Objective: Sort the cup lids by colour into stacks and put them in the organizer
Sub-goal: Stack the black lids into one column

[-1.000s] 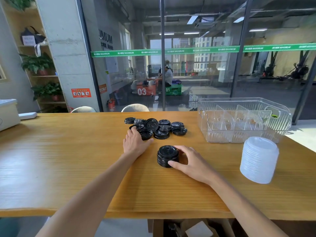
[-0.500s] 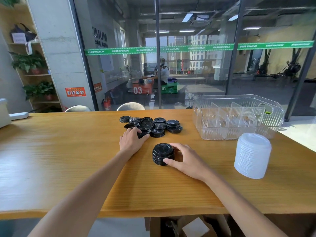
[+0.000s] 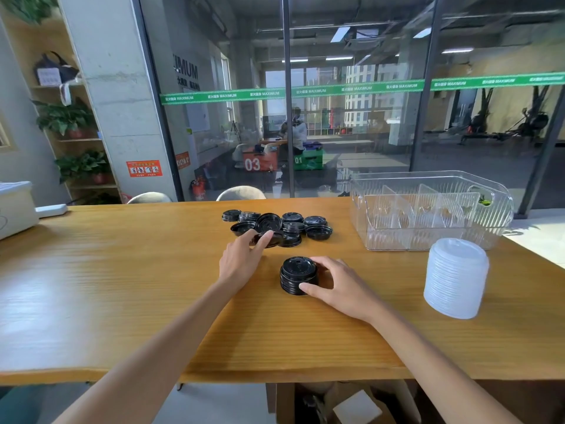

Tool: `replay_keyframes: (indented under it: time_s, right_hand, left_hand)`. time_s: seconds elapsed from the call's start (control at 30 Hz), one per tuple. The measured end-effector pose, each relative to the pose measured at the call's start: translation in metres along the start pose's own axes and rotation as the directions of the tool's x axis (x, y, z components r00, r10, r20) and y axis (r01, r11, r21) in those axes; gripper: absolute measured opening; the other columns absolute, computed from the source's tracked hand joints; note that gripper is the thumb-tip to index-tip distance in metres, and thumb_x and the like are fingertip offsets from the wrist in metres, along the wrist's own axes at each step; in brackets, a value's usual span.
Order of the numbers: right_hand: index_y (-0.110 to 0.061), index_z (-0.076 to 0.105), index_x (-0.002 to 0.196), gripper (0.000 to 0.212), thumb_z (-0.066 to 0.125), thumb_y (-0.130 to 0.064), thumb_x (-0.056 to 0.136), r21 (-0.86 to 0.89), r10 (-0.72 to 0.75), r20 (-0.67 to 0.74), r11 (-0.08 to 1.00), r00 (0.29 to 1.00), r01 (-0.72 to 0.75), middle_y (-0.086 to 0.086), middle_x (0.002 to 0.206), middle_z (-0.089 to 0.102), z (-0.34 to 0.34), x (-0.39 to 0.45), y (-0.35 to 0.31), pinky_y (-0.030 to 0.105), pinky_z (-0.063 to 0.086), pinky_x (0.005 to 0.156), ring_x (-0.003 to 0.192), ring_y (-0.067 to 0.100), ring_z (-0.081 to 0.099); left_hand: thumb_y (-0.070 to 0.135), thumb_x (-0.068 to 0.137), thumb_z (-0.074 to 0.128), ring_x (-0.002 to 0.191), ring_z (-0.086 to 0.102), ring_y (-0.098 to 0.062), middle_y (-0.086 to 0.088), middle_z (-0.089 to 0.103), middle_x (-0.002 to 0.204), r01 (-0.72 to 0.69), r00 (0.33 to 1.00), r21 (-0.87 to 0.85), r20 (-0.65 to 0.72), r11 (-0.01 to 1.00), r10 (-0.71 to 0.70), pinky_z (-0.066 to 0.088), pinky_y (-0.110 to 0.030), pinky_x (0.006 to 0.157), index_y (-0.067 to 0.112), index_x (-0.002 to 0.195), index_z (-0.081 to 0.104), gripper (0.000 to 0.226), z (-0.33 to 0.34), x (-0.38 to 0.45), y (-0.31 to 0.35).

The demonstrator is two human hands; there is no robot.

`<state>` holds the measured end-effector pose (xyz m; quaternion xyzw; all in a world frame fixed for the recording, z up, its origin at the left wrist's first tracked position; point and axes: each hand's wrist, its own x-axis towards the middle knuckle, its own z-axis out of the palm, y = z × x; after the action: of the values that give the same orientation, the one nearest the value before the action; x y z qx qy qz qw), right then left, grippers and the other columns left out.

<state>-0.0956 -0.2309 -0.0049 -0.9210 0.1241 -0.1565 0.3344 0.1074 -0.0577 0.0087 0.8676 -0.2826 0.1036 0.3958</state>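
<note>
Now the left hand [image 3: 241, 259] pinches one loose black plastic cup lid [image 3: 270, 239] at the near edge of the scattered black lids [image 3: 290, 224]. Fingers of the right hand [image 3: 339, 284] curl round the short black lid stack [image 3: 298, 275] on the wooden table [image 3: 122, 286], with the tall white lid stack [image 3: 455, 276] beside the clear plastic organizer [image 3: 431, 209].

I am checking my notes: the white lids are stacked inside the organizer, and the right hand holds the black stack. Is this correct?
Not quite. The head view shows the stack of white lids standing on the table, in front of the clear organizer, not inside it. The rest holds: the right hand grips the black stack.
</note>
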Motion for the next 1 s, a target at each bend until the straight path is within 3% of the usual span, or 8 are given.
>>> replay_keyframes:
  time_s: [0.13,0.23,0.33,0.5,0.6,0.73,0.83,1.0]
  right_hand:
    - [-0.041,0.043,0.157,0.08,0.072,-0.071,0.088,0.005,0.0,0.001,1.0,1.0,0.0,-0.006,0.151,0.049,0.001,0.0,0.001,0.043,0.041,0.117,0.143,0.017,0.046]
    - [-0.04,0.043,0.158,0.081,0.072,-0.07,0.088,0.012,-0.002,0.001,1.0,1.0,0.002,-0.006,0.151,0.049,0.001,0.0,0.002,0.044,0.04,0.119,0.143,0.017,0.046]
    - [-0.04,0.043,0.158,0.082,0.072,-0.071,0.087,0.013,-0.002,-0.001,1.0,1.0,0.002,-0.006,0.15,0.049,0.002,0.001,0.003,0.043,0.04,0.119,0.143,0.016,0.047]
    - [-0.04,0.043,0.158,0.083,0.072,-0.072,0.086,0.011,-0.002,-0.004,1.0,1.0,0.002,-0.006,0.149,0.05,0.003,0.003,0.006,0.044,0.04,0.119,0.142,0.017,0.047]
    - [-0.041,0.042,0.158,0.084,0.072,-0.073,0.086,0.019,-0.008,-0.001,1.0,1.0,0.009,-0.008,0.147,0.05,0.004,0.003,0.007,0.043,0.041,0.119,0.142,0.015,0.047]
    - [-0.044,0.041,0.158,0.085,0.069,-0.076,0.084,0.015,-0.015,0.006,1.0,1.0,0.015,-0.008,0.148,0.049,0.004,0.003,0.008,0.042,0.041,0.117,0.141,0.015,0.048]
    - [-0.044,0.041,0.157,0.084,0.069,-0.076,0.084,0.016,-0.018,0.009,1.0,1.0,0.018,-0.007,0.15,0.049,0.004,0.003,0.007,0.043,0.042,0.117,0.141,0.014,0.048]
    - [-0.044,0.041,0.157,0.083,0.069,-0.075,0.085,0.006,-0.021,0.008,1.0,1.0,0.021,-0.007,0.15,0.049,0.004,0.003,0.008,0.042,0.042,0.115,0.14,0.014,0.048]
  left_hand:
    - [0.071,0.105,0.045,0.081,0.081,-0.013,-0.007,0.079,0.105,0.053,0.995,-0.354,0.1,0.934,-0.019,0.063,-0.058,0.086,0.009,0.119,0.07,0.068,-0.007,-0.011,0.004]
    - [0.076,0.107,0.03,0.07,0.079,-0.018,0.003,0.083,0.086,0.022,0.989,-0.334,0.144,0.942,0.027,0.061,-0.048,0.083,0.023,0.112,0.076,0.071,-0.01,-0.022,0.011]
    - [0.077,0.107,0.023,0.062,0.075,-0.02,0.005,0.08,0.075,-0.008,0.989,-0.254,0.141,0.967,0.045,0.058,-0.042,0.089,0.026,0.1,0.075,0.072,-0.012,-0.029,0.018]
    - [0.063,0.113,0.034,0.058,0.071,-0.035,-0.003,0.08,0.072,-0.027,0.995,-0.363,0.082,0.931,0.061,0.059,-0.055,0.084,0.011,0.106,0.061,0.059,-0.016,-0.034,0.026]
    - [0.057,0.115,0.032,0.051,0.064,-0.031,-0.005,0.079,0.072,-0.009,0.995,-0.386,0.086,0.923,0.045,0.059,-0.05,0.077,0.013,0.113,0.05,0.048,-0.015,-0.037,0.026]
    - [0.057,0.113,0.035,0.048,0.054,-0.017,-0.008,0.075,0.063,0.058,0.995,-0.312,0.099,0.948,-0.028,0.055,-0.046,0.072,0.013,0.118,0.059,0.05,-0.011,-0.038,0.024]
    - [0.062,0.108,0.042,0.056,0.06,-0.014,-0.001,0.075,0.061,0.085,0.992,-0.195,0.109,0.977,-0.065,0.059,-0.043,0.08,0.017,0.099,0.07,0.054,-0.01,-0.041,0.021]
    - [0.075,0.098,0.046,0.067,0.069,-0.006,0.011,0.073,0.059,0.095,0.991,-0.008,0.091,0.995,-0.094,0.053,-0.03,0.071,0.023,0.077,0.072,0.062,-0.004,-0.053,0.021]
